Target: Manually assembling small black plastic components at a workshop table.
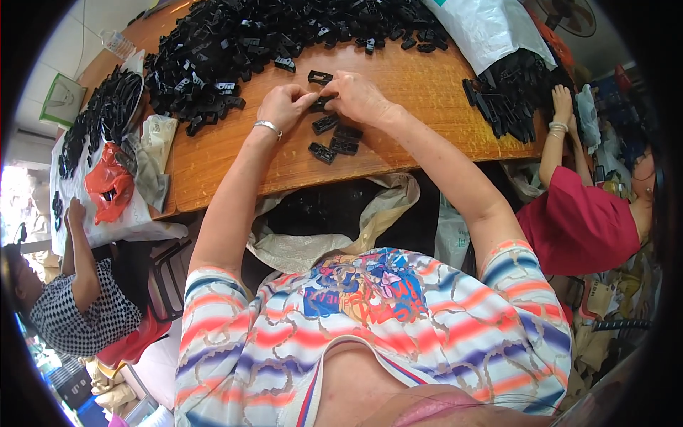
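Observation:
Over the wooden table, my left hand (286, 108) and my right hand (360, 98) meet with fingertips pinched. Between them is a small black plastic part (321, 104), partly covered by my fingers. Just beyond it lies another rectangular black part with openings in it (320, 77). On the near side, several similar black blocks lie loosely together, among them a block (324, 125) close under my hands and a block (322, 152) toward the table edge.
A large heap of black plastic parts (213, 53) covers the far left of the table (420, 135). Long black pieces (501, 103) lie at the right beside a white bag (484, 32). An open sack (299, 249) hangs below the near edge. Co-workers sit at both sides, near a red bag (108, 181) on the left.

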### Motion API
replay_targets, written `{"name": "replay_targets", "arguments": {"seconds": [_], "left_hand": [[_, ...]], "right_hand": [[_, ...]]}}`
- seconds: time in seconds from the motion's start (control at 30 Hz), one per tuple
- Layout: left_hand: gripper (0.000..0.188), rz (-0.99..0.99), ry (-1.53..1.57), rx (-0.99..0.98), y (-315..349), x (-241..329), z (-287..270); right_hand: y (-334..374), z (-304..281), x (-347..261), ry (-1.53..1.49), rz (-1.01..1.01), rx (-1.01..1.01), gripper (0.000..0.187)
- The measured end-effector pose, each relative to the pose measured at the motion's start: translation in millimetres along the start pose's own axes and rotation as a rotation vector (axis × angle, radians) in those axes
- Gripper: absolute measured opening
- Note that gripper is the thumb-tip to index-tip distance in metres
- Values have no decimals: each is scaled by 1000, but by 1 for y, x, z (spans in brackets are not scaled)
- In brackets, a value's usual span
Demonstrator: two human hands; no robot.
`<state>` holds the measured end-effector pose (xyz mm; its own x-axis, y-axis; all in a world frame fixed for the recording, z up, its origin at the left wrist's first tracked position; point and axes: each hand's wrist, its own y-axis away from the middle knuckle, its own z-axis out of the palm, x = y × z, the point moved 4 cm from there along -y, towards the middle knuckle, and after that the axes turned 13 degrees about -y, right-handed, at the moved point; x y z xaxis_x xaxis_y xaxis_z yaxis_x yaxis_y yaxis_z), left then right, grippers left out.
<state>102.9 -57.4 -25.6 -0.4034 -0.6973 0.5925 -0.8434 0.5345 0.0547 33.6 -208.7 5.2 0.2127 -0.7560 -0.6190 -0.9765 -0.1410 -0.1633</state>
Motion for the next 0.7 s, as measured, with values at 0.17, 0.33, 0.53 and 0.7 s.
{"name": "replay_targets", "arguments": {"seconds": [0.17,0.33,0.53,0.7], "left_hand": [[24,66,-221,49,2,18,-2],[23,72,-305,-130,9,17,-7],[32,228,-336,342,-12,33,-13],[29,306,-450,338,-23,32,1]], "right_hand": [[-1,-1,12,-139,60,-42,26],[9,-13,27,-432,123,-211,21],[-16,-65,92,110,120,367,19],[-50,-62,88,499,-3,264,14]]}}
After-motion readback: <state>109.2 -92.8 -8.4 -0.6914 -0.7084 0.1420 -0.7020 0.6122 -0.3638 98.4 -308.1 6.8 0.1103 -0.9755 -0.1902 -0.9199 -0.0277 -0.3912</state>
